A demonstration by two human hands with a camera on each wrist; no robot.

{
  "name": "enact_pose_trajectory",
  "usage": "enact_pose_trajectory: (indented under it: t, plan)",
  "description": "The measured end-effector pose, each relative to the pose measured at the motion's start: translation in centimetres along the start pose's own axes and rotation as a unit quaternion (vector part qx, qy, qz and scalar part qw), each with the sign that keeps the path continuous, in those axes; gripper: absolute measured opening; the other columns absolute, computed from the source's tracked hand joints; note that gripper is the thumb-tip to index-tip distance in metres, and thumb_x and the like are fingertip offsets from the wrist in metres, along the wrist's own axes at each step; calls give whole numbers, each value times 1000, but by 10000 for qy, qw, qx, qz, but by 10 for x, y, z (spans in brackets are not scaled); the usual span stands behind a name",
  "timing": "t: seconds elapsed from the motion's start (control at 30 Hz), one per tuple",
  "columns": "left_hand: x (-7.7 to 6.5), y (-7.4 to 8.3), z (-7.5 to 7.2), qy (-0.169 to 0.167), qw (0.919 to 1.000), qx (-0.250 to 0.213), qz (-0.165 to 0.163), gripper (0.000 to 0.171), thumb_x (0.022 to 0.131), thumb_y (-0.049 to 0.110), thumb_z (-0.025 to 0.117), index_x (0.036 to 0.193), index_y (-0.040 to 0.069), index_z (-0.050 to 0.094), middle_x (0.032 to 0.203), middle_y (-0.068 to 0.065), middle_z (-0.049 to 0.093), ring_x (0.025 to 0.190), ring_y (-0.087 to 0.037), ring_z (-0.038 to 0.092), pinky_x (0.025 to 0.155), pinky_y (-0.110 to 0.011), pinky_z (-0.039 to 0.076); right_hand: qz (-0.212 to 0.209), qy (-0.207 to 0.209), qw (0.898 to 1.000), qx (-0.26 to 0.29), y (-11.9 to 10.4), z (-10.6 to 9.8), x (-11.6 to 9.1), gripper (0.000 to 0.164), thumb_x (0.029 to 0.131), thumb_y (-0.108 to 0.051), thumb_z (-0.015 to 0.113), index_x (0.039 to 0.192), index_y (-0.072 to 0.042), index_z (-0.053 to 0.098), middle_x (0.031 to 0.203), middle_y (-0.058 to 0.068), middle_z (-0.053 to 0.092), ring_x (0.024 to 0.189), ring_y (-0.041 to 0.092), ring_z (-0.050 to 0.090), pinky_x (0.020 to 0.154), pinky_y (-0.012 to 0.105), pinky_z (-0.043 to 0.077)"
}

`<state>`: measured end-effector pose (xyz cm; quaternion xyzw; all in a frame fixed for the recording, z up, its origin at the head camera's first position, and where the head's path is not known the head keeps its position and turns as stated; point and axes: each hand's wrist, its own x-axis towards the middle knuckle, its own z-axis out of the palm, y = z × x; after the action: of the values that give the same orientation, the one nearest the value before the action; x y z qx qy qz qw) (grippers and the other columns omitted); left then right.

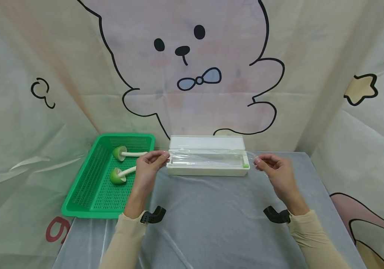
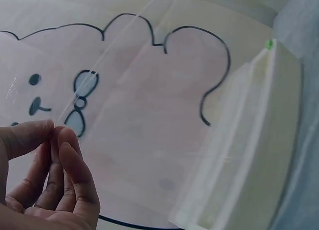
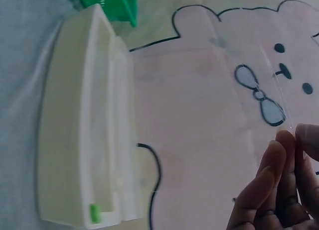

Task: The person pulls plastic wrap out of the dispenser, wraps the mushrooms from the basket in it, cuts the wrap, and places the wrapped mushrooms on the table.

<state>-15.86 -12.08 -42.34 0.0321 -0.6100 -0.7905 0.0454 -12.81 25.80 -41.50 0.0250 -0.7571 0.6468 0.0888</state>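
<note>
Clear plastic film [image 1: 195,152], pinched by left hand [image 1: 147,168] and right hand [image 1: 277,175], is now held across the open white oblong box [image 1: 208,172].

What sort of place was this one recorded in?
Likely a staged tabletop booth rather than a working kitchen: cartoon-printed sheets close in the back and sides of a cloth-covered table, where a green basket and a white box sit.

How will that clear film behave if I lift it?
The clear film is probably floppy and very light: it looks thin enough to see through. It may crumple or cling to itself if slackened, given the shiny wrinkles over the white box.
</note>
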Motion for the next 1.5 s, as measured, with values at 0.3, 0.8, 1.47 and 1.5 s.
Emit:
enact_pose_trajectory:
  t: [0.3, 0.8, 1.47, 1.5]
  plan:
    - [-21, -53, -16, -7, 9953, 705, -668, 20, 93, 5, 75, 105, -10, 69, 89, -11, 75, 80, -16, 72, 78, -30, 59, 743, -118, 9961, -454, 55, 6, -30, 28, 98, -9, 69, 111, 15, 64, 91, 3, 72, 80, 10, 69, 73, 22, 56]
    - [-49, -139, -51, -705, 9594, 2697, -421, 10, 84, 0, 81, 86, -6, 73, 72, -11, 71, 64, -14, 65, 58, -23, 52, 1433, -379, 9658, -2127, 145, 21, -83, 11, 91, -9, 76, 95, 0, 72, 81, 5, 69, 67, 10, 60, 60, 23, 50]
    - [-82, -161, -67, -1382, 8751, 4617, 442, 43, 72, 27, 93, 97, 3, 68, 63, 10, 58, 56, 0, 51, 55, -23, 46, 926, -729, 9337, -3380, 155, 28, -116, 15, 83, -8, 83, 87, -9, 69, 72, -6, 59, 63, 6, 52, 59, 25, 46]
    - [-82, -162, -68, -1384, 8710, 4685, 523, 46, 72, 28, 93, 100, 2, 68, 63, 11, 57, 56, 1, 50, 56, -24, 47, 875, -749, 9323, -3430, 155, 27, -116, 16, 83, -9, 83, 89, -9, 69, 73, -6, 59, 64, 7, 53, 60, 25, 46]
